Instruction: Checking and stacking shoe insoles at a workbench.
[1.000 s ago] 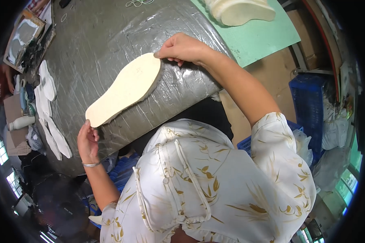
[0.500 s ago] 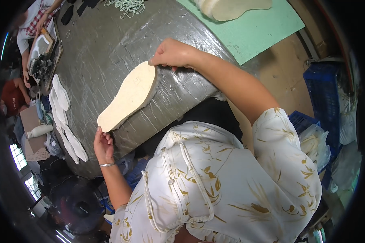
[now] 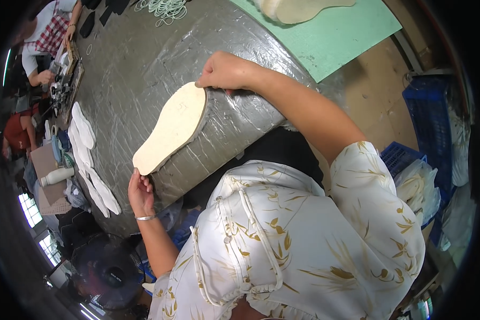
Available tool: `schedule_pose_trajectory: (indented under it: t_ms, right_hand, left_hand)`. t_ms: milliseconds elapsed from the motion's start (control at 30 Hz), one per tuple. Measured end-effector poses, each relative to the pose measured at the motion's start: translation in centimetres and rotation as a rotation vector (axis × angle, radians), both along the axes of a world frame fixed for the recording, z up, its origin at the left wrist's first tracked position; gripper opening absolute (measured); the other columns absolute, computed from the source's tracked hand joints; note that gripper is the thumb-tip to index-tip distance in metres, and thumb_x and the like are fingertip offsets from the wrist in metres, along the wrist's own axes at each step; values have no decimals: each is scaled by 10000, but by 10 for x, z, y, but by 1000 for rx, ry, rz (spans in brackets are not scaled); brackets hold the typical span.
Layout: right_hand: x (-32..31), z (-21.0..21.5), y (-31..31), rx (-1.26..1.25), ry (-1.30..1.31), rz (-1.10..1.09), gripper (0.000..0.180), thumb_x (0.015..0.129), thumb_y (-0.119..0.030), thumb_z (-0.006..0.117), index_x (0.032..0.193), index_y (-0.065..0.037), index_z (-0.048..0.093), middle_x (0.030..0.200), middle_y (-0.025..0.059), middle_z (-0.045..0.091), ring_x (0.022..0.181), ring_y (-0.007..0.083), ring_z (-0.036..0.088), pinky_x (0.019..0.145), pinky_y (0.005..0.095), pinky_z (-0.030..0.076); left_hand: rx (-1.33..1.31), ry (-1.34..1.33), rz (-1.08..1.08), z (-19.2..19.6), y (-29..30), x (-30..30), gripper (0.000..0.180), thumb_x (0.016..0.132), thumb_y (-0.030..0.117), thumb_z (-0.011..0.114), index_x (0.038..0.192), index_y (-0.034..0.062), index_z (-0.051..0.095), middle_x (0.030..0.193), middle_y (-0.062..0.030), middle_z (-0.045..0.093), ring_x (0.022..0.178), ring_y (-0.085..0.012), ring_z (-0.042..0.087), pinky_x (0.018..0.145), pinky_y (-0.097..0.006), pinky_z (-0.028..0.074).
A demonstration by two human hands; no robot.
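In the head view, the right hand (image 3: 226,70) pinches the cream insole (image 3: 170,128) by its wide end, the left hand (image 3: 141,196) by its narrow end, fingers closed, over the desk (image 3: 138,58). Such slight edge grips could slip if the hands pulled unevenly.

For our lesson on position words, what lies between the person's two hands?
A cream sole-shaped piece lies between them, as the head view shows: its narrower end is at the left hand, its broader end at the right hand.

Hands (image 3: 141,195) (image 3: 226,70) apart, both in apparent pinch grips
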State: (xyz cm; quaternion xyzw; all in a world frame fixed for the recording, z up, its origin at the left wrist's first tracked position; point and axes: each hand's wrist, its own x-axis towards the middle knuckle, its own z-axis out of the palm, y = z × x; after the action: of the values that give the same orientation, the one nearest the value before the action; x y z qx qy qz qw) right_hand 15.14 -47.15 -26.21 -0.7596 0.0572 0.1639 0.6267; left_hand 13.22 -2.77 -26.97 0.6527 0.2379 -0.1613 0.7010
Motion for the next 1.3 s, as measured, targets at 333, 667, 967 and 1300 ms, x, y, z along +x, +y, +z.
schedule_pose_trajectory:
  t_ms: [333, 667, 967, 1300]
  right_hand:
    - [2, -2, 2, -9, 25, -6, 298, 820, -217, 715, 649, 8, 620, 592, 52, 565, 470, 130, 516, 462, 298, 455]
    - [6, -3, 4, -39, 46, 2, 255, 799, -212, 722, 758, 35, 672, 627, 56, 586, 474, 124, 519, 438, 279, 440]
    - [3, -1, 8, -18, 88, -35, 248, 794, -238, 750, 782, -1, 682, 659, 27, 578, 517, 102, 514, 459, 262, 448]
    - [8, -6, 9, -112, 79, -39, 255, 822, -267, 735, 717, -48, 654, 579, -28, 527, 470, 65, 469, 434, 229, 399]
  left_hand:
    - [23, -12, -22, 1, -5, 0, 163, 987, 241, 640, 923, 98, 594, 756, 34, 554, 599, -46, 498, 464, -196, 359]
    - [10, 15, -28, -4, 0, 5, 159, 979, 253, 646, 938, 103, 611, 741, 38, 540, 591, -50, 485, 449, -189, 345]
    - [9, -13, -19, 2, -9, 0, 165, 965, 242, 667, 933, 87, 622, 742, 34, 555, 608, -60, 503, 466, -194, 353]
    - [-4, -66, -48, -8, -2, 2, 185, 936, 226, 700, 850, 83, 622, 714, 28, 567, 576, -59, 508, 455, -206, 327]
